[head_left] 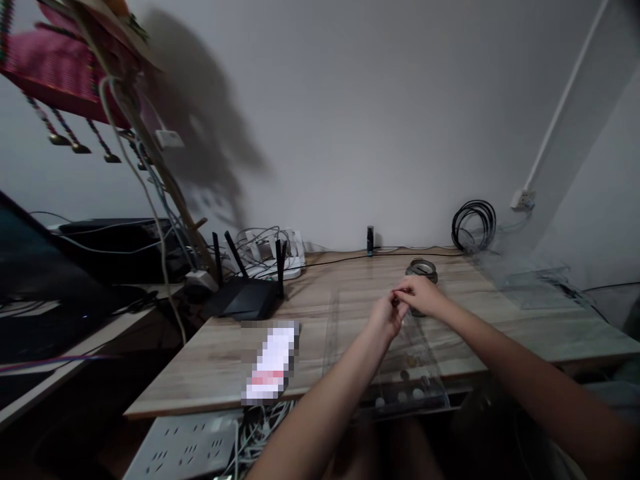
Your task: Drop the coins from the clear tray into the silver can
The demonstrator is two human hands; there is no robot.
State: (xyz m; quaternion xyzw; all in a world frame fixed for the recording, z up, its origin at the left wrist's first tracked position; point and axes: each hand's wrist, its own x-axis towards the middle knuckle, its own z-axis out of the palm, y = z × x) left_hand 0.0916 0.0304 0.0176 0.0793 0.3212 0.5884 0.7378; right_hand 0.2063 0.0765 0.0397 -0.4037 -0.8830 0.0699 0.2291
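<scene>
Both hands met above the tabletop (350, 293), the left hand (387, 315) and right hand (420, 293) touching, fingers (400, 298) pinched shut on a small dark piece (395, 301) held just before the round tin (421, 269).

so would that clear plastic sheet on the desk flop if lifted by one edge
Probably. The clear plastic sheet looks thin and lies flat on the desk, so it should bend and weigh little. Its glossy surface may slip in the fingers.
</scene>
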